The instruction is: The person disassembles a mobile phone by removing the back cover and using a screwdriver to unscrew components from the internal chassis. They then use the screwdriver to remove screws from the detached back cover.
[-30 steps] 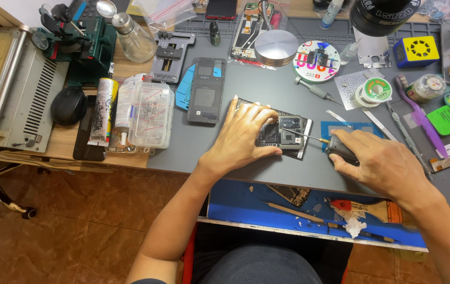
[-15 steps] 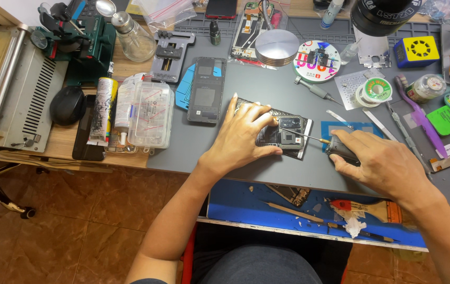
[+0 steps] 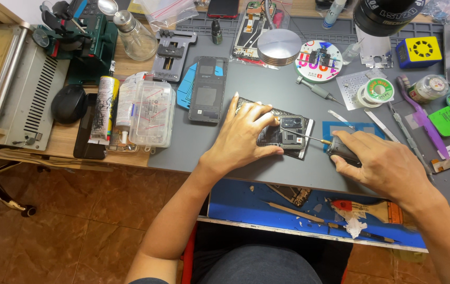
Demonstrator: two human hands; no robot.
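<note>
An opened phone [image 3: 288, 134] lies flat on the grey work mat [image 3: 198, 142], its inner boards showing. My left hand [image 3: 243, 134] presses down on its left half, fingers spread. My right hand [image 3: 380, 163] grips a dark screwdriver [image 3: 335, 146] whose thin shaft points left, the tip resting on the phone's right part. A black phone back cover [image 3: 208, 89] lies just left of my left hand.
A clear plastic box [image 3: 151, 113] and glue tubes [image 3: 101, 108] sit at the left. A round metal disc [image 3: 279, 46], solder reels [image 3: 374, 92], tweezers [image 3: 382, 126] and a purple tool [image 3: 424, 118] crowd the back and right. A blue drawer tray [image 3: 298, 208] with tools lies below the mat.
Both hands stay on the phone. The screwdriver tip has shifted slightly on the phone's right side; otherwise nothing moved.
</note>
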